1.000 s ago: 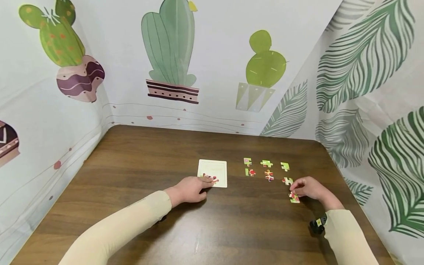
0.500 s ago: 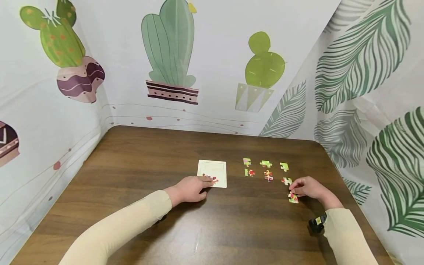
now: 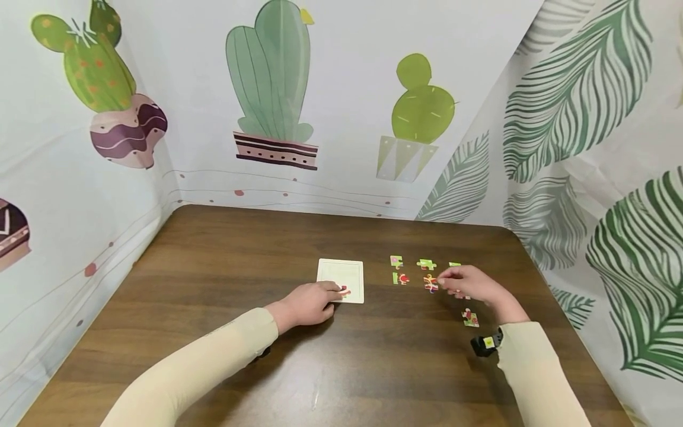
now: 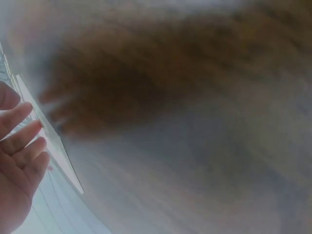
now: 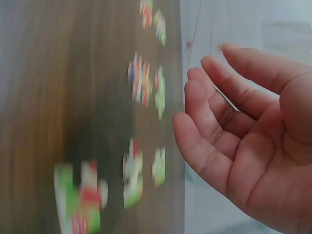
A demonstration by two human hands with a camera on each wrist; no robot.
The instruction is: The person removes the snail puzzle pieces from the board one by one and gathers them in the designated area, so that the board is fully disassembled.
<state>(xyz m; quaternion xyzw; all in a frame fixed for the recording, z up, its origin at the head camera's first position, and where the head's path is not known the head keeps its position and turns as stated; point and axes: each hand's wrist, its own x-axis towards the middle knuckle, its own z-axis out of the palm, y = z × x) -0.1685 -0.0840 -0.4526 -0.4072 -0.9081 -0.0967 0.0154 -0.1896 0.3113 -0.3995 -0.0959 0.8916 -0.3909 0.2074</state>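
My left hand (image 3: 308, 302) lies with its fingertips over the near part of a square cream puzzle tray (image 3: 358, 277). In the left wrist view its fingers (image 4: 25, 141) are loosely extended at the tray's edge (image 4: 58, 156). A bit of red and pink puzzle piece (image 3: 345, 291) shows in the tray beside the fingertips; the rest is covered. My right hand (image 3: 476, 286) hovers over the loose pieces, nothing between its loosely bent fingers (image 5: 195, 141). A red and yellow puzzle piece (image 3: 430, 283) lies by its fingertips. Beneath the hand, two other pieces are partly hidden.
Loose jigsaw pieces lie in rough rows right of the tray: a green corner piece (image 3: 396, 261), a green piece (image 3: 426, 264), a green and red piece (image 3: 401, 278). Nearest me lies a piece with red spots (image 3: 470, 318). A cactus-print cloth (image 3: 347, 166) borders the brown table (image 3: 240, 249).
My right hand has left the red-spotted piece near the table's right side and moved up and left toward the red and yellow piece. The left hand stays at the tray.
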